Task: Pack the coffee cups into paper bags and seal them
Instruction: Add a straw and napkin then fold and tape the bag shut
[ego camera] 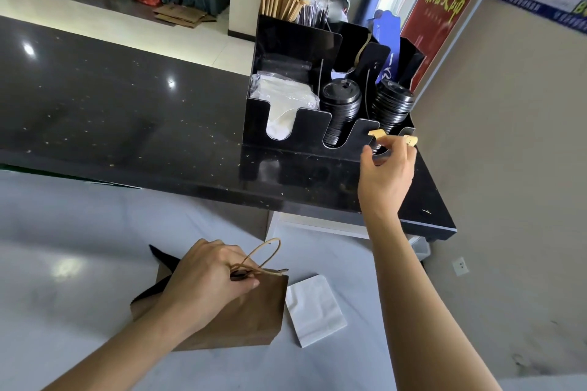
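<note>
Now, grips the folded top and twisted handles of the brown kraft paper bag (244, 320) with the left hand (209, 276), fingers curled round, bag on the pale grey lower worktop (79, 232). Reaches up with the right hand (387, 168) to the black acrylic organiser (305, 130) on the black speckled stone counter (127, 105), pinching small tan paper pieces (376, 133); stickers or tags, cannot tell. No coffee cup in sight; inside the bag perhaps.

Could nudge the leaning stacks of black plastic cup lids (341, 105) just behind the fingertips and spill them over the low notched front. Could lose a tan piece over the counter's near edge. Could tip the bag should the left grip slacken.

Counter edge overhanging between the hands; beige wall (508, 168) close on the right; white folded paper sheet (314, 311) just beside the bag; open worktop leftward.
</note>
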Action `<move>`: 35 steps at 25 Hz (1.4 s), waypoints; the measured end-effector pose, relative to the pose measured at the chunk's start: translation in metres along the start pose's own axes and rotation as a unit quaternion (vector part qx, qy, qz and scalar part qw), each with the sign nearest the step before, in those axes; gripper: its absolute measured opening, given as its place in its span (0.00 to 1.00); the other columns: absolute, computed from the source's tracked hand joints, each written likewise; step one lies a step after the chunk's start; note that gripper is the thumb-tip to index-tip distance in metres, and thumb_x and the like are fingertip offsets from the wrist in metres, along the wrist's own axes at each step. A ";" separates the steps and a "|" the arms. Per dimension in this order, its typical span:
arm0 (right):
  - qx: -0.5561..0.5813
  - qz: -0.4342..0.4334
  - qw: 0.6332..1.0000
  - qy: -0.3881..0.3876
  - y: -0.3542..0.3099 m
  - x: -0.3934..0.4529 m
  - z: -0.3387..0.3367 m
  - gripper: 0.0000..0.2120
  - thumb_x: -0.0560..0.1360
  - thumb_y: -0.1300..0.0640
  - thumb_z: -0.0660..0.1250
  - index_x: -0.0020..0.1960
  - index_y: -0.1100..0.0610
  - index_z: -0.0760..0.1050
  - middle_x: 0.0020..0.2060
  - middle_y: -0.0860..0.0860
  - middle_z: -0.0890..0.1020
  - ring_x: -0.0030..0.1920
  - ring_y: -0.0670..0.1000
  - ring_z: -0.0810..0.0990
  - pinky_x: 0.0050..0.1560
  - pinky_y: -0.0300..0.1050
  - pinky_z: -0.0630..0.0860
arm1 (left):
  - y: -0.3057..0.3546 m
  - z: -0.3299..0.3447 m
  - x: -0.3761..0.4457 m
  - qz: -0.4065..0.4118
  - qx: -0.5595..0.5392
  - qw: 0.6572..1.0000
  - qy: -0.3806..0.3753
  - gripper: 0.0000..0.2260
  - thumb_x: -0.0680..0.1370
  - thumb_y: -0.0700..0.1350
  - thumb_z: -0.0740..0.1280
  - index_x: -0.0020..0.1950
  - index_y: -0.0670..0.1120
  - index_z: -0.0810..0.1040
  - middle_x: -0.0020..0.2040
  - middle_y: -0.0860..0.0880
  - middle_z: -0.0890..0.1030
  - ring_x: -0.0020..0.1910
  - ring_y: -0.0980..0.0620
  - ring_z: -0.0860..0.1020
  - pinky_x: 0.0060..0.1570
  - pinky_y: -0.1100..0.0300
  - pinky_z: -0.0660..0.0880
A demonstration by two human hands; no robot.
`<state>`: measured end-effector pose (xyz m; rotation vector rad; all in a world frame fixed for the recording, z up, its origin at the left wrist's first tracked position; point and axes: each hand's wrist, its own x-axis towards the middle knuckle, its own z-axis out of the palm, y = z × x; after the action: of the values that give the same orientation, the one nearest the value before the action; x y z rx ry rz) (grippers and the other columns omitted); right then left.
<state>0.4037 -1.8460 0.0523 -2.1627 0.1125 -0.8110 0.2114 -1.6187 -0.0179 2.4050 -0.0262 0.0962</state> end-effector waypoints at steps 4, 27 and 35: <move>-0.102 -0.019 0.994 -0.020 0.007 0.016 0.017 0.15 0.80 0.57 0.69 0.65 0.53 0.69 0.64 0.53 0.73 0.42 0.52 0.77 0.42 0.44 0.68 | -0.001 0.001 -0.001 0.001 0.004 1.000 0.001 0.03 0.72 0.53 0.79 0.41 0.59 0.86 0.42 0.76 0.77 0.49 0.62 0.73 0.48 0.68 0.64; -0.223 -0.119 0.966 0.051 0.028 0.046 0.026 0.07 0.78 0.56 0.65 0.52 0.55 0.80 0.47 0.55 0.82 0.50 0.61 0.74 0.53 0.55 0.65 | -0.008 0.007 0.000 0.004 0.002 1.000 -0.002 0.03 0.72 0.55 0.78 0.42 0.59 0.86 0.42 0.74 0.79 0.43 0.61 0.75 0.52 0.62 0.67; -0.194 -0.131 0.972 0.022 0.038 0.024 0.021 0.05 0.77 0.55 0.69 0.50 0.54 0.82 0.48 0.52 0.82 0.50 0.59 0.73 0.52 0.52 0.60 | -0.005 0.005 0.000 0.007 -0.002 1.000 0.005 0.03 0.72 0.55 0.78 0.42 0.59 0.86 0.38 0.72 0.78 0.42 0.60 0.75 0.52 0.63 0.67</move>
<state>0.4415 -1.8654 0.0273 -2.5642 0.0073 -1.0585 0.2117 -1.6179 -0.0250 2.4011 -0.0388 0.1152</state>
